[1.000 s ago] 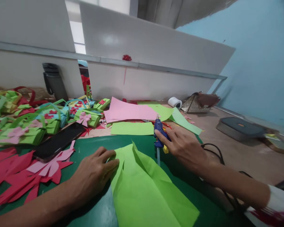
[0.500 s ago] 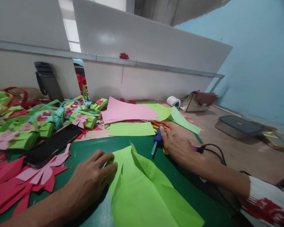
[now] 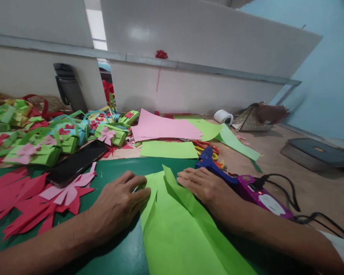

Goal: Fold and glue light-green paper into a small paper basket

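Observation:
A folded sheet of light green paper [image 3: 177,225] lies in front of me, its right flap standing up with a pointed tip. My left hand [image 3: 122,198] is closed on the upper left edge of the paper, thumb and fingers pinching there. Against the raised flap rest the outstretched fingers of my right hand [image 3: 203,187]; its thumb is hidden, and it holds nothing I can see. Just beyond that hand lies a blue glue gun [image 3: 210,162], let go and partly covered by the hand and wrist.
A purple power strip [image 3: 258,196] with black cords sits right of my wrist. Leftward are a black phone [image 3: 80,162], red paper petals [image 3: 17,191] and several small paper bags [image 3: 34,151]. Pink sheets [image 3: 166,128], scissors [image 3: 215,150] and a dark bottle [image 3: 70,88] stand farther back.
My right hand has let go of the glue gun and moved down and left to the green paper's flap. My left hand keeps its hold. The view has shifted a little.

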A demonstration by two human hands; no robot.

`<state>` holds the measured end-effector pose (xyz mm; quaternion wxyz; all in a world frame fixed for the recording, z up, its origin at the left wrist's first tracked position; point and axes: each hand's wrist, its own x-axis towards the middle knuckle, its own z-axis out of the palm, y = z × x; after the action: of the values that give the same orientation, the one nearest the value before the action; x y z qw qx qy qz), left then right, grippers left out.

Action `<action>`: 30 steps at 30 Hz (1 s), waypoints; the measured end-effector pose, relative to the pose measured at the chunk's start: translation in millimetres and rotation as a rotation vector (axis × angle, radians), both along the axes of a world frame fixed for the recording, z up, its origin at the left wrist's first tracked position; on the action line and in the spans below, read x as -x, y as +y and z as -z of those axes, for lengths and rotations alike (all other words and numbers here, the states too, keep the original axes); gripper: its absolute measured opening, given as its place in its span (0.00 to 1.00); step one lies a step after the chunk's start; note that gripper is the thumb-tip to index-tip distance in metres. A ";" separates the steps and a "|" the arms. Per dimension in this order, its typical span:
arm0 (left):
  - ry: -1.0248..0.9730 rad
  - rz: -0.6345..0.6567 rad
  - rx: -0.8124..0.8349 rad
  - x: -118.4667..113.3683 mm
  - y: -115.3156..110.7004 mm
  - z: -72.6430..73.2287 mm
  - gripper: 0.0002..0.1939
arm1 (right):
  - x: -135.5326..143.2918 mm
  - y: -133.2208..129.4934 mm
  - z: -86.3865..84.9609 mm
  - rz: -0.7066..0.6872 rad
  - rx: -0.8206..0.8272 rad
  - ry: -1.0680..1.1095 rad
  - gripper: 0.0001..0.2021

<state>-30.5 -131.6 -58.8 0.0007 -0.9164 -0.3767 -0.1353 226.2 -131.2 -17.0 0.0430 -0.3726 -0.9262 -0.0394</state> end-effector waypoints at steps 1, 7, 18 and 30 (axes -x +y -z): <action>-0.009 0.001 -0.013 0.5 0.7 -0.3 0.14 | 1.9 1.0 2.3 -0.010 0.055 0.030 0.17; -0.045 0.018 -0.030 4.2 6.1 -2.2 0.14 | 3.1 7.0 13.1 -0.042 0.175 0.162 0.19; -0.151 0.142 0.046 1.4 10.4 -3.5 0.15 | 12.8 4.6 20.5 -0.038 0.217 0.063 0.17; 0.000 0.139 0.131 -2.7 22.9 -3.6 0.15 | 28.1 13.3 27.9 -0.050 -0.026 -0.069 0.19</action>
<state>-27.9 -108.6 -55.2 -0.0685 -0.9385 -0.3201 -0.1103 198.1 -117.8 -44.9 0.0166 -0.3470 -0.9356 -0.0632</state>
